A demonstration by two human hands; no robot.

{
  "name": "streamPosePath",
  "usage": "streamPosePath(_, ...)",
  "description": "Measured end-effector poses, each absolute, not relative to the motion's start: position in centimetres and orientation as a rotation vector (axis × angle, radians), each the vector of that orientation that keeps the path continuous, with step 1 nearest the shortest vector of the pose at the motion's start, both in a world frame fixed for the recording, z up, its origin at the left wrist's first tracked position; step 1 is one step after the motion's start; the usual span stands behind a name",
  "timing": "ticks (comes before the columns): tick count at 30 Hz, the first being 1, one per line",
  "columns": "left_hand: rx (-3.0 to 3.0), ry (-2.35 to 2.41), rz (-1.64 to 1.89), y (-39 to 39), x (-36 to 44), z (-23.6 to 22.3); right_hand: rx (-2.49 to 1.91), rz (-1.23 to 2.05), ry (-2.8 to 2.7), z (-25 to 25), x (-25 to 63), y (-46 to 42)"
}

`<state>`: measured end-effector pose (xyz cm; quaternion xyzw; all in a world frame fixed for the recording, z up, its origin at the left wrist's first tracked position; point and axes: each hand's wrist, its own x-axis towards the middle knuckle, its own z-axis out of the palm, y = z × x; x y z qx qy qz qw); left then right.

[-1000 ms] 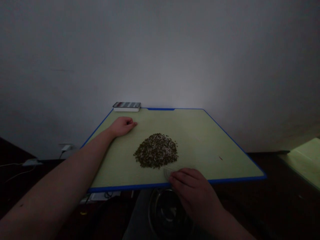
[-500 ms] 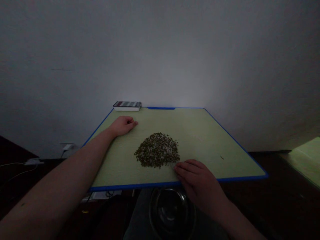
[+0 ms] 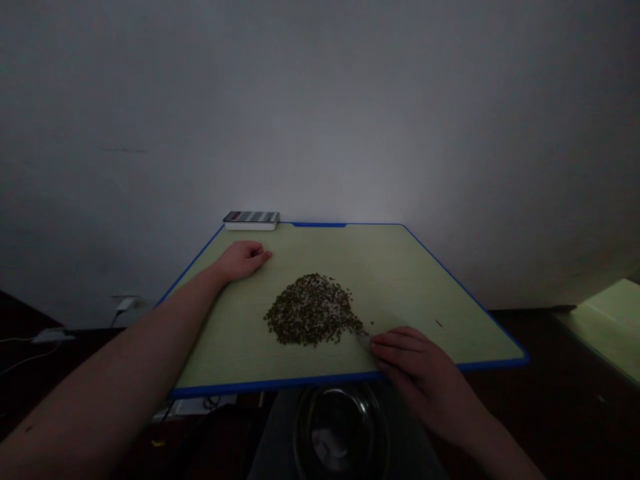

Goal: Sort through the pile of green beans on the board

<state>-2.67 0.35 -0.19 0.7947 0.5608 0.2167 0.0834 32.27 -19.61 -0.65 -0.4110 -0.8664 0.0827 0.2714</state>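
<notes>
A heap of small dark green beans mixed with pale grains (image 3: 312, 309) lies in the middle of a light green tabletop with a blue rim (image 3: 440, 280). My left hand (image 3: 243, 258) rests on the table at the far left, fingers curled loosely, nothing visible in it. My right hand (image 3: 418, 363) lies near the front edge, just right of the heap, fingers together and pressed down on a few pale grains at the heap's lower right edge.
A phone (image 3: 251, 218) lies on a white block at the table's far left corner, against a plain wall. Below the front edge, a round glass bowl (image 3: 341, 427) sits in my lap. A second green surface (image 3: 607, 320) shows at far right. Cables lie on the left floor.
My right hand has slid rightward along the front edge, from below the heap to its lower right side. My left hand has stayed in place.
</notes>
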Motion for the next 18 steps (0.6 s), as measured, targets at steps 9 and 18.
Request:
streamPosePath(9,2.381,1.670,0.663,0.8,-3.0,-0.6,-1.074,0.248,-2.309,-0.7,33.5,-20.0)
streamPosePath(18,2.365,1.667,0.666,0.8,-3.0,-0.6,-1.231,0.370,-2.151,-0.5,35.6,-19.2)
